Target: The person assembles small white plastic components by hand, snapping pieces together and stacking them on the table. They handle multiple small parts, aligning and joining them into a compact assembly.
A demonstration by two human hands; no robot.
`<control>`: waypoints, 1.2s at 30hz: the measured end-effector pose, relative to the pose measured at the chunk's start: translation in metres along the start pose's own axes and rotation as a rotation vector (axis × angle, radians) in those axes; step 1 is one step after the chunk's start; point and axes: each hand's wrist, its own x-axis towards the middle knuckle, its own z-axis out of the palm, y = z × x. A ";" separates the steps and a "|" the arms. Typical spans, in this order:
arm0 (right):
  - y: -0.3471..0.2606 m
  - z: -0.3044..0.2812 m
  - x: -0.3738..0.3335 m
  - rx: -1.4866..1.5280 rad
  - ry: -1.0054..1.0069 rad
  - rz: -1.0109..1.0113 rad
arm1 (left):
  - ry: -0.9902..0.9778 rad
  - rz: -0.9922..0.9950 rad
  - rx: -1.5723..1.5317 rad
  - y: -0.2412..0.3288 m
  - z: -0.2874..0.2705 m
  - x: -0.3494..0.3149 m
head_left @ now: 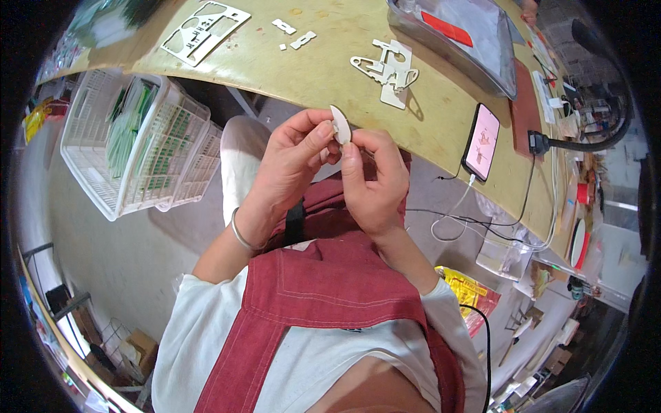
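Note:
A small, pale, curved flat piece [341, 126] with a pointed upper end is held up in front of the table's near edge. My left hand [301, 148] pinches it from the left, and my right hand [374, 173] pinches its lower end between thumb and forefinger. Beyond my hands, a partly joined assembly of pale cut-out pieces [390, 71] lies on the table. Farther left are a cut-out sheet [204, 32] with openings in it and small loose flat pieces [301, 40].
A metal tray [475, 67] holding a red item [446, 29] stands at the back right. A lit phone [481, 142] with a white cable lies on the yellowish table [303, 76]. White plastic baskets [162, 144] stand left on the floor. Cables hang at the right edge.

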 end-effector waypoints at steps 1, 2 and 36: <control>0.005 0.001 -0.001 0.031 0.014 -0.014 | -0.001 0.001 0.004 0.001 0.002 -0.001; 0.006 0.002 -0.002 0.063 0.028 -0.028 | -0.002 0.002 0.009 0.001 0.004 -0.001; -0.011 0.008 -0.009 0.400 0.105 0.347 | 0.097 0.326 0.344 -0.002 0.030 -0.012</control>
